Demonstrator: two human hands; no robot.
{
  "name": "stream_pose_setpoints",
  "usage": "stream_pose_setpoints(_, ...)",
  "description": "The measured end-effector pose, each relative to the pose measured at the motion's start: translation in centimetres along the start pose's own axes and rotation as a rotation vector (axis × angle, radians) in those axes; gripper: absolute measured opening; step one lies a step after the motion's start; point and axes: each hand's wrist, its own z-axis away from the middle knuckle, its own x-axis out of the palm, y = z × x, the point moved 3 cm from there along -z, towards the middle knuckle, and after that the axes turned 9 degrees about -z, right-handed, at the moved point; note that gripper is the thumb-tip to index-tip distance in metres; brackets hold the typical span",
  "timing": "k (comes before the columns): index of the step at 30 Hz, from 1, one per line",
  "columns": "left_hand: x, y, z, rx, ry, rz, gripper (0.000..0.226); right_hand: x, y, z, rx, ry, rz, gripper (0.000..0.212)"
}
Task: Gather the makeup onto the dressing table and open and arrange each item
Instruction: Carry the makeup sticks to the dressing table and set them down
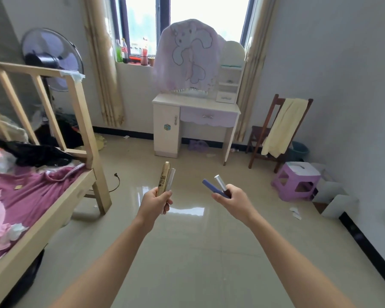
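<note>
Gold tube (pixel 163 177) and a slimmer silver tube (pixel 171 178) stand side by side, touching, in your left grip (pixel 157 202), whose fingers curl round their lower ends. Their long axes run up and away from you, leaning a little to your right. Your right grip (pixel 233 197) is closed round two more, a blue tube (pixel 211 186) and a silver-capped tube (pixel 221 182). These splay in a narrow V and tilt up and to your left. All four look capped.

The table (pixel 165 100) lies straight ahead under the window, well apart from both grips, with bare floor (pixel 187 252) between. Your grips are about level, so neither is clearly nearer. The left one lines up with the table's left edge and the right one with its right edge. A bear-print cloth (pixel 187 56) hangs down to the table's back edge, and a small shelf unit (pixel 229 85) sits on the back right corner. That leaves the front edge and the front left corner as the landing places in view.

None of the four tubes is on the table yet, so you are probably still gathering, and the opening has not begun. Since both grips are full, one pair likely has to go down before you can uncap anything. Lay the tubes with their long axes along the front edge, as round tubes may roll. The bed (pixel 80 103) on your left and the chair (pixel 276 121) on your right flank the way.
</note>
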Motion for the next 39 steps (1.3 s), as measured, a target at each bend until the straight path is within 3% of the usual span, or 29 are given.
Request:
stream_pose_setpoints(10, -3.9, 0.7, -13.0, -0.028, 0.189, 0.033, 0.015, 4.6, -1.8, -17.4, -0.052, -0.183, 0.044, 0.042)
stream_pose_setpoints(16, -9.7, 1.1, -24.1, -0.008, 0.264, 0.061, 0.017, 9.2, -5.5, -29.0, -0.1, -0.184, 0.062, 0.042)
stream_pose_setpoints(24, -14.7, 4.5, -39.6, 0.034, 0.194, 0.047, 0.019, 12.2, -10.1, -43.0, -0.093, -0.105, 0.09, 0.041)
stream_pose_setpoints(30, -14.0, 3.5, -48.2, -0.037, 0.141, 0.043, 0.019, 12.8, -7.6, -50.8, 0.001, -0.095, 0.101, 0.042)
stream_pose_setpoints(39, -11.1, 7.4, -64.9, 0.0, 0.125, -0.018, 0.019, 10.3, -6.9, -67.7, -0.061, -0.078, 0.049, 0.037)
